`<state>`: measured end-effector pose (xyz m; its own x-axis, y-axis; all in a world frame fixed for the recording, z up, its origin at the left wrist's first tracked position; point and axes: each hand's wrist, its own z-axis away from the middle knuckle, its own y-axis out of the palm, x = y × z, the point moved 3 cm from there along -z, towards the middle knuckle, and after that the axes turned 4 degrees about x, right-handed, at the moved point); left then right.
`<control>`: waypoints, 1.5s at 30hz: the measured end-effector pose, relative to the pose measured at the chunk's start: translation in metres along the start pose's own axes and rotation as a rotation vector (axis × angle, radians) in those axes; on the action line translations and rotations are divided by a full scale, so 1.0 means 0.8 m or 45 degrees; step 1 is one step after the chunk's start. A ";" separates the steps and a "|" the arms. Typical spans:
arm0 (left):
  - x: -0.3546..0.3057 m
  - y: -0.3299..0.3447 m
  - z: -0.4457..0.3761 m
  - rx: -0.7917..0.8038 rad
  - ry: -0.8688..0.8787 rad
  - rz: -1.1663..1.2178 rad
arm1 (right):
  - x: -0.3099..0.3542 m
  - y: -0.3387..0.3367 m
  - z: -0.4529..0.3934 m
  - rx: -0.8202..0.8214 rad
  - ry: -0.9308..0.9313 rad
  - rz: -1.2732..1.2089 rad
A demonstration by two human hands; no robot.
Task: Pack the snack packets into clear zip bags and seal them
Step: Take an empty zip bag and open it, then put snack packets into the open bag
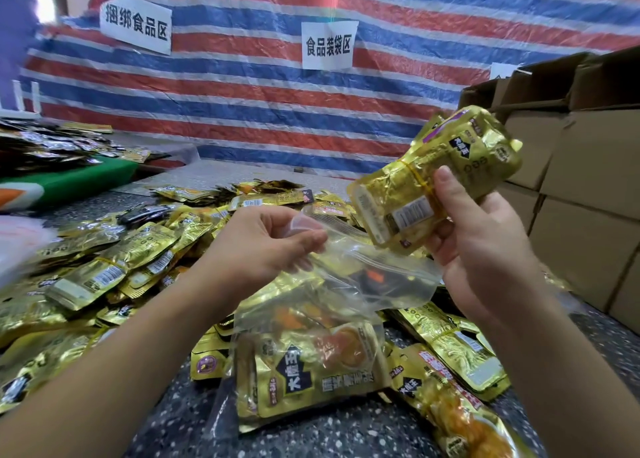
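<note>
Right hand (478, 236) grips a banded bundle of gold snack packets (436, 177), thumb across its face and fingers curled beneath; a yellow rubber band (420, 177) circles the bundle. The bundle is held raised, tilted, its lower end just above the mouth of a clear zip bag (374, 277). Left hand (263, 246) pinches the bag's upper lip between thumb and fingertips, holding the mouth apart; the bag hangs between the two hands and its right edge meets the right palm.

Directly below, on the dark speckled tabletop (311, 433), lies a filled zip bag (308, 367) with gold packets inside. Whether its seal is closed cannot be told. A loose heap of gold packets (114, 267) covers the table to the left and far side; further packets (460, 353) lie near right.

Stacked cardboard cartons (581, 187) stand at right, close to the raised bundle. A red, white and blue striped tarpaulin (242, 87) hangs behind, bearing two white paper signs (329, 45) with Chinese characters. A green sheet (72, 184) lies far left.
</note>
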<state>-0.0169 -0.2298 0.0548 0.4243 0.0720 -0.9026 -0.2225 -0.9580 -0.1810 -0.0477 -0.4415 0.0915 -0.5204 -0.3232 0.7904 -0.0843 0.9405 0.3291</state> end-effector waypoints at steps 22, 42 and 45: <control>-0.006 0.007 0.004 0.037 0.074 -0.007 | -0.028 0.001 0.020 0.680 0.176 0.778; -0.001 0.023 0.004 0.167 0.183 -0.052 | -0.018 0.006 0.017 0.767 -0.048 0.858; 0.002 0.023 0.002 0.159 0.146 -0.028 | -0.014 0.010 0.017 0.794 -0.144 0.991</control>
<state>-0.0216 -0.2472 0.0493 0.5260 0.0534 -0.8488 -0.3162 -0.9142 -0.2535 -0.0536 -0.4293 0.0780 -0.6950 0.3866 0.6062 -0.0997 0.7831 -0.6138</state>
